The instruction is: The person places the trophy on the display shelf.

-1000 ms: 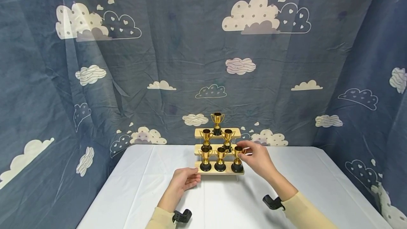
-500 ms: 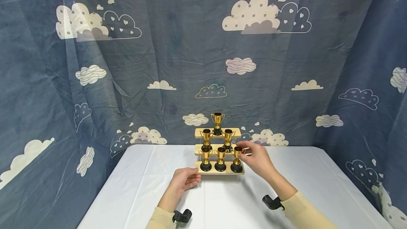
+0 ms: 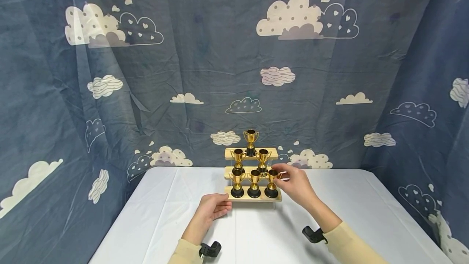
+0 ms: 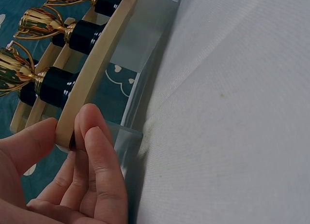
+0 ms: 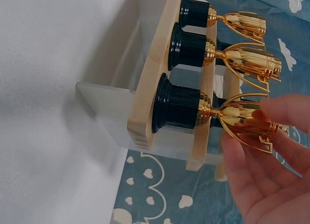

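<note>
A three-tier stand with wooden shelves [image 3: 234, 199] carries several small gold trophies with black bases. My right hand [image 3: 294, 184] pinches the cup of the front-right trophy [image 3: 271, 186], whose base stands upright on the lowest shelf. In the right wrist view, thumb and fingers lie around this trophy's gold cup [image 5: 237, 118]. My left hand [image 3: 212, 209] grips the left end of the lowest shelf. The left wrist view shows the thumb above and the fingers below that shelf end [image 4: 72, 122]. Two more trophies share the front shelf, among them the left one [image 3: 237, 184].
Two trophies are on the middle shelf, and a single trophy [image 3: 250, 141] tops the stand. Clear side panels [image 5: 109, 108] support the shelves on the white-covered table [image 3: 176, 199]. A blue cloud-patterned cloth [image 3: 220, 52] hangs behind and at both sides.
The front-right trophy has shifted slightly left on the lowest shelf, nearer the middle one, with my right hand holding it. My left hand stays on the shelf end.
</note>
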A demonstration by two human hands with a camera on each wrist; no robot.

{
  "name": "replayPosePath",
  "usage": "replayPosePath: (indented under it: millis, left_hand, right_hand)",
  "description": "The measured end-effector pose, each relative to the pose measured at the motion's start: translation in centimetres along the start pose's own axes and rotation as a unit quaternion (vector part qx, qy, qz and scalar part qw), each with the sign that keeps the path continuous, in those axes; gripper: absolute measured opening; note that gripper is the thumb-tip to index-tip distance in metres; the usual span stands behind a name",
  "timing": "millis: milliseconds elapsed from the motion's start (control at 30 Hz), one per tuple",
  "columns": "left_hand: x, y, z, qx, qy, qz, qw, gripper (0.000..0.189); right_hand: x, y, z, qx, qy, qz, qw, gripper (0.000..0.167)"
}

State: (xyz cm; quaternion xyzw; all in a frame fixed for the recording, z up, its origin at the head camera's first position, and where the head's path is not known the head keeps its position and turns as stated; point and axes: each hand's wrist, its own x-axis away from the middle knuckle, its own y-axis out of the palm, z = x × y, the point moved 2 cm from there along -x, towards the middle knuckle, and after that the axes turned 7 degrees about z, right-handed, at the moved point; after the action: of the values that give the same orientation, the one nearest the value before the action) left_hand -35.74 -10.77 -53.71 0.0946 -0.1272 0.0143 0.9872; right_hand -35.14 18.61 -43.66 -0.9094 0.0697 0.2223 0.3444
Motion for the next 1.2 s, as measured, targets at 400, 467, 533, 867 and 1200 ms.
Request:
replayPosePath:
  millis: [400,467,533,867,1200]
  left_hand:
    - [0.01,-0.02,-0.24,0.003,-0.001,-0.001,1.0,0.029]
    - [0.01,-0.02,-0.25,0.004,-0.001,-0.002,1.0,0.027]
    - [0.07,-0.01,-0.21,0.004,-0.001,-0.003,1.0,0.027]
    - [0.44,0.02,0.09,-0.01,0.003,-0.002,0.9999,0.032]
    - [0.16,-0.08,0.11,-0.006,-0.001,-0.001,1.0,0.029]
  right_hand:
    - [-0.05,0.02,-0.29,0.009,-0.02,0.003,0.9998,0.039]
    - [-0.06,-0.05,-0.33,0.014,-0.023,0.004,0.9996,0.038]
    - [-0.08,-0.12,-0.36,0.017,-0.025,0.006,0.9995,0.037]
    - [-0.12,-0.21,-0.5,0.024,-0.034,0.015,0.999,0.038]
    - [0.27,-0.84,-0.97,0.015,-0.039,0.029,0.9987,0.043]
